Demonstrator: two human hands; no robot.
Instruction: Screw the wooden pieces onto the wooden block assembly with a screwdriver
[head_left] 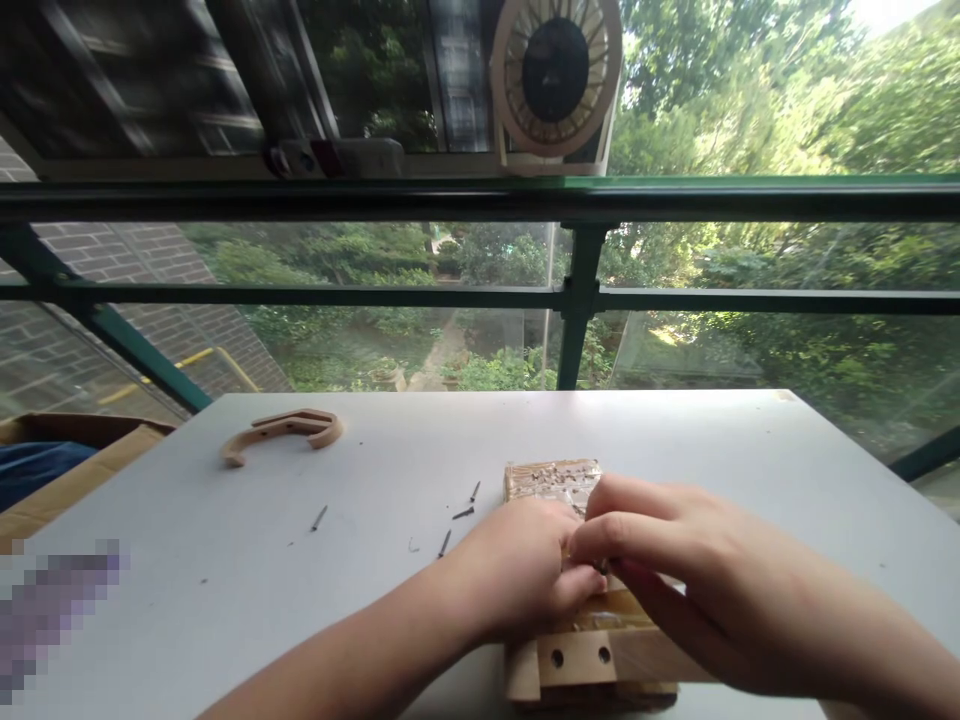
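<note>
A block wrapped in clear film (555, 475), its top flecked with bits, lies near the front of the white table. My left hand (529, 570) rests over it, fingers curled in and partly hidden by the other hand. From the right, my right hand (675, 560) bends over the same spot with thumb and fingers pinched together. A small dark tip shows between the two hands, too little to name. Below them, a wooden piece with two dark holes (581, 657) lies across the block. Several screws (463, 514) are scattered left of my left hand.
A curved wooden part (285, 430) stands at the table's back left, with another screw (319, 518) nearer. Left of the white table (675, 430) is an open cardboard box (97, 465) holding blue cloth. Behind runs a green railing (480, 200) with a round fan-like object (556, 75) above.
</note>
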